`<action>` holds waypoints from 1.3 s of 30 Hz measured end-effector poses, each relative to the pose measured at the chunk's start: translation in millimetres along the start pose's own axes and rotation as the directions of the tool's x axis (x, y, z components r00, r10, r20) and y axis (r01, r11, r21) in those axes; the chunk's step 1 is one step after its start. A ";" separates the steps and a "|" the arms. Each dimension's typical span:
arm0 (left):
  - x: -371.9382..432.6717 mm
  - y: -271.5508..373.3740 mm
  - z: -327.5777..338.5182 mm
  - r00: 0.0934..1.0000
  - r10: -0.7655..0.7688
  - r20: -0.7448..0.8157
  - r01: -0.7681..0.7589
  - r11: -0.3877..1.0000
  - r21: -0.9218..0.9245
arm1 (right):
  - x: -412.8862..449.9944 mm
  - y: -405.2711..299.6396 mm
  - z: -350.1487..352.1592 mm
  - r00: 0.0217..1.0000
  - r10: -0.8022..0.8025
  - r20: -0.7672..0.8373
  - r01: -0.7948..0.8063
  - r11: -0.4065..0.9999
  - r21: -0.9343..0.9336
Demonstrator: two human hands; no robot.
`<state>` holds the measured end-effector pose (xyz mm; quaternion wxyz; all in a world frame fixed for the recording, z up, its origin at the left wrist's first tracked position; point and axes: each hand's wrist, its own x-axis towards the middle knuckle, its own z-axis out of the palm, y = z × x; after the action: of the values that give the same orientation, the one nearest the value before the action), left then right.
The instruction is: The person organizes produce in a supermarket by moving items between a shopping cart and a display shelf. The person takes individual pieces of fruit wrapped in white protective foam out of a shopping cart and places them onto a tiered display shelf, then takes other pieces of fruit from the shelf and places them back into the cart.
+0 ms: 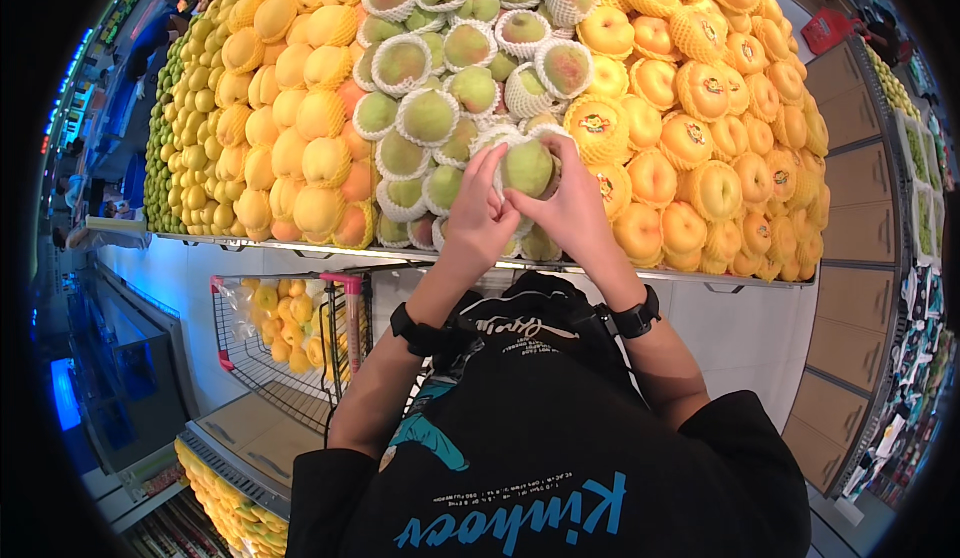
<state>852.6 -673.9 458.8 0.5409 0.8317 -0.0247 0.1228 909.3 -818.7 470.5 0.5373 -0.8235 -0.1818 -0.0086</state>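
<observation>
A green peach [527,170] is held between my two hands, just above the front of a sloping heap of peaches. My right hand [571,209] grips it from the right, thumb at its lower left and fingers curled over the far right side. From the left, my left hand [480,216] has its fingertips at the white foam net [496,154] around the fruit. Its other fingers are bent inward. More green peaches [427,116] with a red blush lie around and behind, most of them in white foam nets.
Yellow fruit [300,156] in nets is piled on the left, and yellow-orange fruit [701,141], some bearing stickers, on the right. A metal edge [720,279] borders the display. Behind it, at lower left, stands a wire shopping cart [300,393] with bagged yellow fruit [289,318].
</observation>
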 end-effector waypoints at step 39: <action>26.7 -13.8 19.2 0.931 0.356 -0.083 -0.304 0.879 0.368 | 4.0 34.8 -16.6 0.957 0.283 0.066 -0.268 0.769 0.580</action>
<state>884.3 -683.2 445.2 0.3563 0.8862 -0.1038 0.2772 926.8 -844.7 447.6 0.7613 -0.6362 -0.0464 0.1160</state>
